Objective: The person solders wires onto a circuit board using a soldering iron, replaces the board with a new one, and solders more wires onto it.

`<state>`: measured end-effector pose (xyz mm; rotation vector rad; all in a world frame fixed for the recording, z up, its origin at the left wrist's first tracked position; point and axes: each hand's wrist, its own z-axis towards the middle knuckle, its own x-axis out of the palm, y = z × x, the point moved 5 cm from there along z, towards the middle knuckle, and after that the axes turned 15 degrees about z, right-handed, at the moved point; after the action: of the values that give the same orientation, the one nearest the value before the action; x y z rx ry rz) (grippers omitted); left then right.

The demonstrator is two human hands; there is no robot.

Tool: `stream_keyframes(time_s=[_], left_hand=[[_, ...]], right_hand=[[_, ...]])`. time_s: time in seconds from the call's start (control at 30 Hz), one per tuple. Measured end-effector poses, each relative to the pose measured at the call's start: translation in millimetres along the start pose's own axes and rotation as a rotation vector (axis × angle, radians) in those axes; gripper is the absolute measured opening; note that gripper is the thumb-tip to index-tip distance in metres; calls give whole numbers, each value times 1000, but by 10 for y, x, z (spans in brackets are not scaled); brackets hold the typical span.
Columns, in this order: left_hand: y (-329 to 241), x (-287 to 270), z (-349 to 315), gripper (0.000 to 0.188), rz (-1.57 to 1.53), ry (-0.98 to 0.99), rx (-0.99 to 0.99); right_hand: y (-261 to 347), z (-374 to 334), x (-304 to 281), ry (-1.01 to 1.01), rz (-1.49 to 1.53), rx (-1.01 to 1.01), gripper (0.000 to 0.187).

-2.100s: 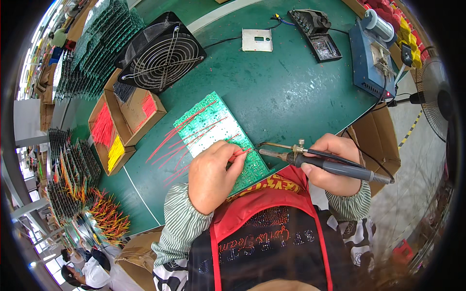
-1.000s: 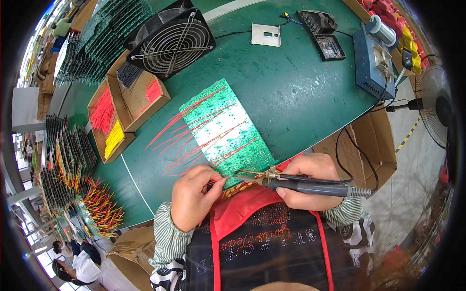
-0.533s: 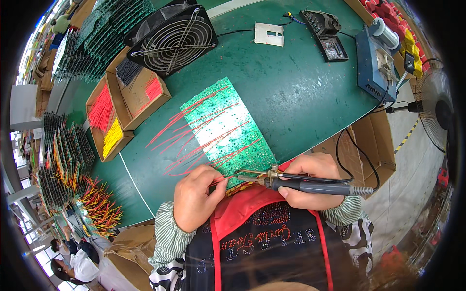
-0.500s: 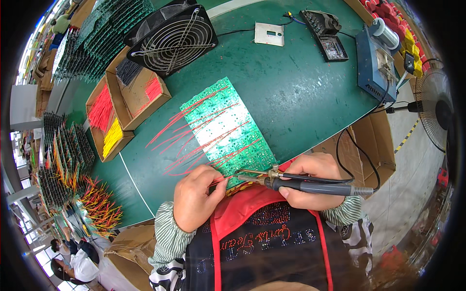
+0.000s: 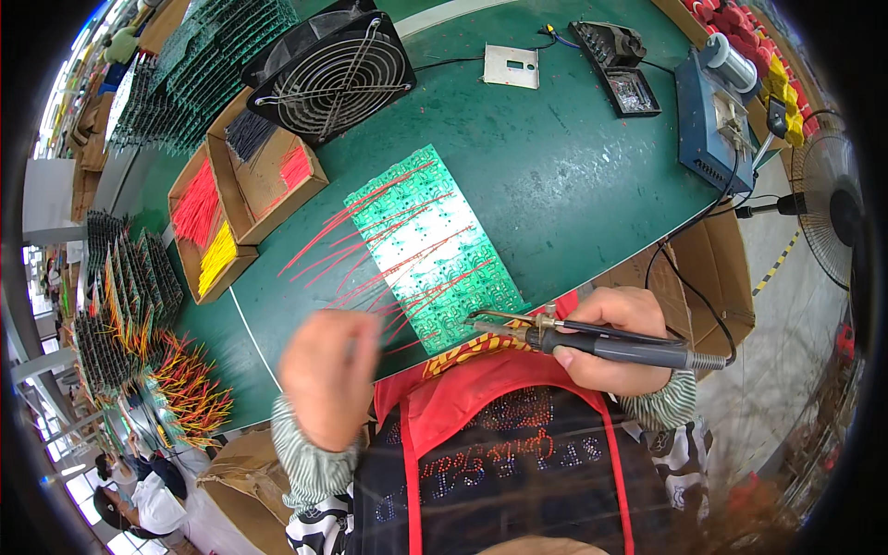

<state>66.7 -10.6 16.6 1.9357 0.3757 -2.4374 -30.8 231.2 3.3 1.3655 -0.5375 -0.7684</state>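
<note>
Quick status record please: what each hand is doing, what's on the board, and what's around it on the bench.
right hand: grips soldering iron, tip at near edge of circuit board
left hand: blurred, beside board's near-left corner; hold unclear
board: green panel, red wires fanning left
bench: green mat
behind: fan, cardboard boxes of wires, solder station

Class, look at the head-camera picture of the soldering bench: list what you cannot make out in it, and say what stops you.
- Left hand: motion-blurred, so whether its fingers pinch anything cannot be told.
- Soldering iron tip: too small to tell whether it touches the green circuit board.
- Board's near edge: partly covered by the iron and the red apron.
- Pedestal fan: cut off by the fisheye rim.
</note>
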Motion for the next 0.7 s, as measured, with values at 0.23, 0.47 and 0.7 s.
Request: stream_keyframes(time_s=[0.23,0.47,0.7], left_hand=[[-289,413,11,7,-272,246,72],[-290,445,48,8,-259,316,99],[-298,434,84,8,-255,367,93]], right_hand=[[-2,-12,-37,-10,-12,10,15],[-34,19,-19,-20,9,27,15],[-47,30,-23,-13,8,24,15]])
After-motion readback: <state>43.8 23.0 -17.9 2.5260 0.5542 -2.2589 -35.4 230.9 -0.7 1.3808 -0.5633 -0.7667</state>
